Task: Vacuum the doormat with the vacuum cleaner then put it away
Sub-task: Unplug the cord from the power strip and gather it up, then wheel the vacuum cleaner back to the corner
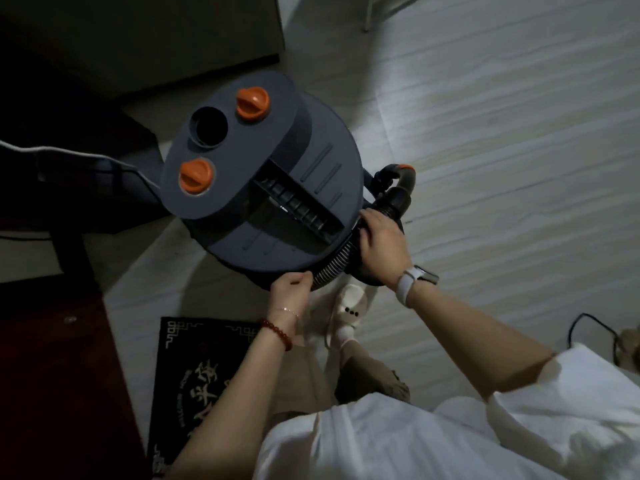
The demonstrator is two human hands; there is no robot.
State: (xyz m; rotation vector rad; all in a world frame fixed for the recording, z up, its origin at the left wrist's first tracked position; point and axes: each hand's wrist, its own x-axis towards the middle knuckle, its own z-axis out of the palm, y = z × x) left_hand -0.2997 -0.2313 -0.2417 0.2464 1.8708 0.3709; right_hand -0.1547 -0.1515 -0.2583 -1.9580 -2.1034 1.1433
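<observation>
A dark grey drum vacuum cleaner (263, 168) with two orange knobs stands on the pale floor in front of me. Its ribbed hose (332, 268) curls round the drum's near right side. My left hand (289, 289) grips the hose at the drum's lower edge, fingers curled. My right hand (379, 244), with a white watch on the wrist, holds the hose a little further up, next to the black hose end with an orange-tipped handle (401, 188). The black doormat (197, 379) with white lettering lies on the floor at lower left, partly behind my left forearm.
A dark cabinet (138, 39) stands at the back left and a dark red surface (59, 375) borders the mat's left. The vacuum's cable (69, 155) trails left. My foot in a white slipper (348, 313) is under the drum. A black cord (588, 330) lies far right.
</observation>
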